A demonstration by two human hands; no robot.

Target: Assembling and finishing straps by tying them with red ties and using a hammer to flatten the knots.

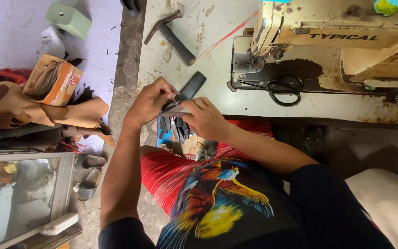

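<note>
Near frame centre, both hands grip the black strap (187, 92): left hand (150, 99) should pull the red thread (175, 99) taut while right hand (206, 117) steadies it.

A single head-worn camera looks steeply down from just above the person's chest, close over both hands (180, 108) at the near edge of the surface (208, 69), with the sewing machine (337, 41) ahead and the floor (130, 69) alongside.
</note>
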